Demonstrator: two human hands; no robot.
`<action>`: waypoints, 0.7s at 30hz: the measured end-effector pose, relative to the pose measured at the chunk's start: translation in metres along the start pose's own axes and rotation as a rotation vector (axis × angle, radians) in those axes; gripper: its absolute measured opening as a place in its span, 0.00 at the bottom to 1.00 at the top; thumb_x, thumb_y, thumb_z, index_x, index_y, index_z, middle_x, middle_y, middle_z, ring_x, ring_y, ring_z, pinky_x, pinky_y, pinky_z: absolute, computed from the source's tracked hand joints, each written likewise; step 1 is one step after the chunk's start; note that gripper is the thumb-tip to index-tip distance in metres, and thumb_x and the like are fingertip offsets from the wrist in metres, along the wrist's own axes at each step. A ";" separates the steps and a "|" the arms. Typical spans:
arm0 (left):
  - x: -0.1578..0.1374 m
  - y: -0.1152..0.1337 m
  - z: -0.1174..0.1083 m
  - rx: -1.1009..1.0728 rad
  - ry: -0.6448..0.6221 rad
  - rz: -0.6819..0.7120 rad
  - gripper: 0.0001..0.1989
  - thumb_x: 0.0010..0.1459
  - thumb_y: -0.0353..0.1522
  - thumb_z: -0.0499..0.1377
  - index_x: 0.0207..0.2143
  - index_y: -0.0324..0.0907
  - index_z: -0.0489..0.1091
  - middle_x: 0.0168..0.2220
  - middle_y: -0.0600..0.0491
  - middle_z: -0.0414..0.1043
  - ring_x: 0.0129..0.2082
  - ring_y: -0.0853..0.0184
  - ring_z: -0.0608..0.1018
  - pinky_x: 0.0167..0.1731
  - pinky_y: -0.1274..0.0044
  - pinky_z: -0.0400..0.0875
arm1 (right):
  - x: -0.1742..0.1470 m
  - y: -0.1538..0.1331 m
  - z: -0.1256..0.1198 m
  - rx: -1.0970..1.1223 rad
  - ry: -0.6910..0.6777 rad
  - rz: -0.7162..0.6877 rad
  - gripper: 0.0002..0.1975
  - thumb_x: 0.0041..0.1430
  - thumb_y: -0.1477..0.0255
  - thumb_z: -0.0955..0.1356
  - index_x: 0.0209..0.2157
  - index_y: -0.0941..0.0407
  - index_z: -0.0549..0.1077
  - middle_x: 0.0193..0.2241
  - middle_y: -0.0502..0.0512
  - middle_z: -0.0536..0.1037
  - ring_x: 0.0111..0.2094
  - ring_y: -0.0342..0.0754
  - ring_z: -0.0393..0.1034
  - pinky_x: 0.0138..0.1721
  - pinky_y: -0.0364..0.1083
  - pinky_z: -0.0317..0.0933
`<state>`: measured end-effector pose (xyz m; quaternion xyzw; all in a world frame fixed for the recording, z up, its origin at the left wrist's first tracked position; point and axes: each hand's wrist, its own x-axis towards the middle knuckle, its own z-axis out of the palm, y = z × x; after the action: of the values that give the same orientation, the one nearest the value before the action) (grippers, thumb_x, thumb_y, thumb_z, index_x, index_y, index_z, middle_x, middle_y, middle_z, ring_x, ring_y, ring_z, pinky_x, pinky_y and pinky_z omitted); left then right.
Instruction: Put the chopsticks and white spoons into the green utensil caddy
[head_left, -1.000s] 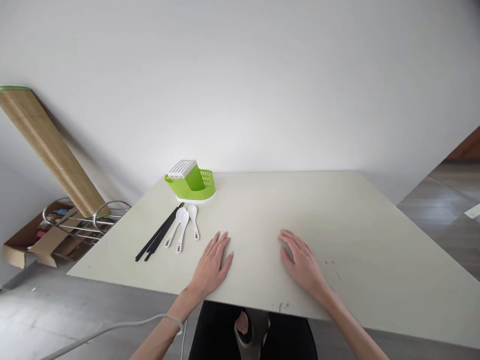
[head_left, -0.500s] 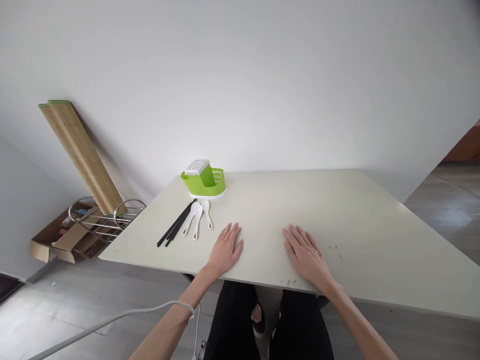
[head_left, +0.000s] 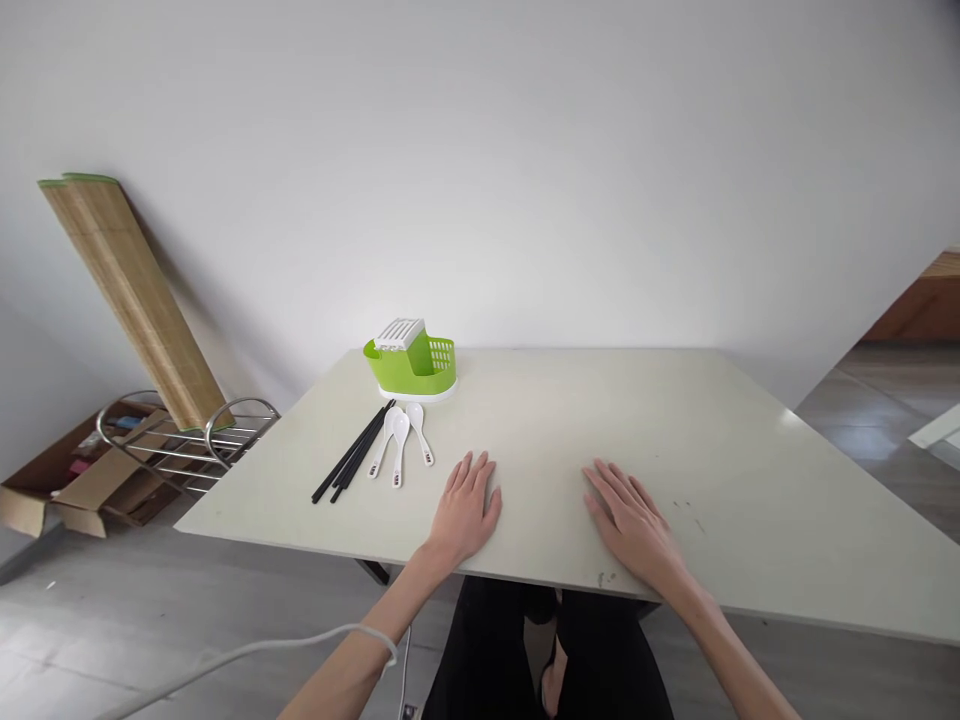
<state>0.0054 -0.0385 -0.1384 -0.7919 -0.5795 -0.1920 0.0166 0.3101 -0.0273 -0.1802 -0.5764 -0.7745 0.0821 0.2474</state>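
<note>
My left hand [head_left: 465,508] lies flat on the pale table [head_left: 540,420] near its front edge, holding nothing. To its right, my right hand [head_left: 634,525] also rests palm down with its fingers stretched out. Three white spoons [head_left: 400,440] lie just beyond and left of my left hand, bowls pointing away from me. Beside them, farther left, is a slanted bundle of black chopsticks [head_left: 352,455]. Behind the spoons stands a green utensil holder [head_left: 409,372] with a white slotted top and a white base. Neither hand touches these things.
A white wall [head_left: 570,170] rises behind the table. On the left, a metal rack [head_left: 150,455] stands by open cardboard boxes [head_left: 90,490], with a tall bamboo mat [head_left: 142,300] leaning on the wall. A white cable [head_left: 300,640] crosses by my left forearm.
My view has shifted slightly, so the table and both hands appear a little further right or lower. Both hands stay flat on the table, and the spoons, chopsticks and holder keep their places.
</note>
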 end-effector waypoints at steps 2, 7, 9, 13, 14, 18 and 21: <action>0.000 0.000 0.002 -0.005 0.009 0.006 0.24 0.73 0.39 0.50 0.67 0.42 0.64 0.72 0.45 0.62 0.75 0.51 0.58 0.71 0.55 0.60 | 0.000 0.000 -0.002 0.001 -0.001 0.010 0.30 0.76 0.53 0.55 0.72 0.47 0.64 0.74 0.50 0.58 0.75 0.55 0.51 0.74 0.62 0.51; 0.000 -0.001 0.006 -0.016 0.042 0.032 0.24 0.73 0.39 0.50 0.68 0.44 0.63 0.72 0.45 0.63 0.75 0.51 0.58 0.70 0.53 0.60 | -0.001 -0.002 -0.006 0.014 0.002 0.027 0.29 0.76 0.53 0.56 0.72 0.44 0.63 0.74 0.48 0.59 0.74 0.55 0.52 0.74 0.63 0.51; -0.001 -0.002 0.007 -0.015 0.051 0.039 0.24 0.73 0.39 0.50 0.68 0.45 0.63 0.71 0.45 0.63 0.75 0.51 0.58 0.70 0.53 0.61 | -0.001 -0.003 -0.006 0.006 -0.004 0.034 0.29 0.76 0.53 0.56 0.72 0.44 0.63 0.74 0.48 0.59 0.74 0.54 0.52 0.74 0.62 0.51; -0.002 -0.003 0.007 -0.009 0.042 0.037 0.24 0.73 0.38 0.49 0.68 0.44 0.63 0.72 0.45 0.62 0.75 0.50 0.57 0.70 0.53 0.61 | -0.003 -0.003 -0.006 -0.006 -0.010 0.035 0.29 0.76 0.52 0.56 0.72 0.44 0.63 0.74 0.47 0.58 0.74 0.55 0.53 0.74 0.62 0.52; -0.002 -0.003 0.008 -0.012 0.040 0.037 0.24 0.74 0.39 0.49 0.68 0.44 0.63 0.72 0.45 0.61 0.75 0.50 0.57 0.70 0.53 0.61 | -0.003 -0.002 -0.006 -0.005 -0.010 0.034 0.29 0.76 0.52 0.56 0.72 0.44 0.62 0.74 0.47 0.58 0.74 0.55 0.52 0.73 0.62 0.52; -0.004 -0.002 0.008 -0.034 0.042 0.042 0.25 0.74 0.39 0.49 0.70 0.46 0.60 0.73 0.46 0.60 0.76 0.50 0.55 0.70 0.52 0.61 | -0.006 -0.001 -0.005 0.003 -0.013 0.031 0.30 0.76 0.52 0.57 0.73 0.44 0.60 0.74 0.48 0.57 0.74 0.57 0.52 0.73 0.63 0.54; -0.005 -0.001 0.008 -0.037 0.049 0.043 0.25 0.74 0.39 0.49 0.71 0.47 0.60 0.73 0.46 0.60 0.76 0.50 0.55 0.70 0.51 0.61 | -0.006 -0.001 -0.004 0.004 -0.009 0.033 0.30 0.76 0.52 0.57 0.73 0.43 0.60 0.74 0.47 0.58 0.74 0.58 0.52 0.72 0.64 0.55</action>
<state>0.0050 -0.0407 -0.1478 -0.7994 -0.5581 -0.2215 0.0200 0.3131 -0.0340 -0.1779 -0.5883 -0.7658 0.0903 0.2435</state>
